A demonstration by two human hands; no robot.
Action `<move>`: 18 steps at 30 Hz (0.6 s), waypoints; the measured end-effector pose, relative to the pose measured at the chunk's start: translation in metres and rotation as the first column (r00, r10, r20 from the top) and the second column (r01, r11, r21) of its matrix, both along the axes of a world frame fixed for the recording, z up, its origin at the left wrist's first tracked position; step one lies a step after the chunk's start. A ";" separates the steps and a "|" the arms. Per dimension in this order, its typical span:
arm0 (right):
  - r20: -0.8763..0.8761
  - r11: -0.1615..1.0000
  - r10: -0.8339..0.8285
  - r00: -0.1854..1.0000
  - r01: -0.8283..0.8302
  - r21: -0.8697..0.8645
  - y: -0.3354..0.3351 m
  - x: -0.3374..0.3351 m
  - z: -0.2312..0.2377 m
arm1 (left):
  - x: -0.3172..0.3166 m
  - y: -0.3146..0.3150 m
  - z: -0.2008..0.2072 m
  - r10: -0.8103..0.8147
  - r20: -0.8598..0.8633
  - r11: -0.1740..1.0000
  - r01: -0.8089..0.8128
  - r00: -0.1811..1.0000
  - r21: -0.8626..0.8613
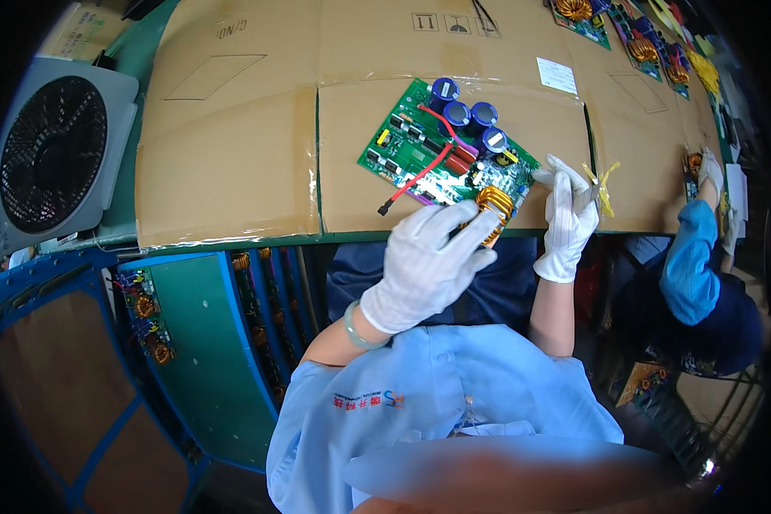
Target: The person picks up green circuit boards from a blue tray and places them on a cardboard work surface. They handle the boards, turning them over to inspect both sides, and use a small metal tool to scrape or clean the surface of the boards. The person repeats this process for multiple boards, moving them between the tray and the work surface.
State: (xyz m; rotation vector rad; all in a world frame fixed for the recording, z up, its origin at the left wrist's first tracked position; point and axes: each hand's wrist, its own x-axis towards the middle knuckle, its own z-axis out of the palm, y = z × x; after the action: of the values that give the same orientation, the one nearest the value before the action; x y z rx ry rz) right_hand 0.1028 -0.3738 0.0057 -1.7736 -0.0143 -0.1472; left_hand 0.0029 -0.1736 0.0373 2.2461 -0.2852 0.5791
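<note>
A green circuit board lies tilted on the cardboard near the table's front edge. It carries several blue cylindrical capacitors, red wires and a copper-wound ring coil. My white-gloved left hand grips the board's near corner, its fingers over the coil and its thumb low at the edge. Just right of the board, my gloved right hand is closed with its fingers bunched upward. Yellow strips show beside those fingers; what they hold is too small to make out.
Flattened cardboard covers the table. A grey fan stands at the left, above a blue-framed rack of boards. More circuit boards lie far right. A co-worker's blue sleeve and gloved hand are at the right.
</note>
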 end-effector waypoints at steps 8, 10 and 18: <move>0.047 0.999 0.024 0.999 -0.022 -0.042 -0.002 0.001 -0.013 | 0.021 -0.028 -0.009 0.067 -0.084 0.984 -0.052 0.994 0.169; 0.046 0.998 0.045 0.998 -0.043 -0.040 -0.001 0.001 -0.013 | 0.020 -0.027 -0.011 0.068 -0.105 0.986 -0.051 0.992 0.160; 0.016 0.998 0.062 0.998 -0.062 0.023 -0.007 -0.002 -0.008 | -0.005 0.099 0.049 0.011 -0.199 0.975 0.034 0.980 0.220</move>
State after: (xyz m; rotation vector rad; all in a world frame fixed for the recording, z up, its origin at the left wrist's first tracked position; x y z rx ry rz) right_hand 0.1004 -0.3813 -0.0019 -1.7463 -0.0781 -0.1155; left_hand -0.0021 -0.0745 0.0863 2.4955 -0.2721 0.3243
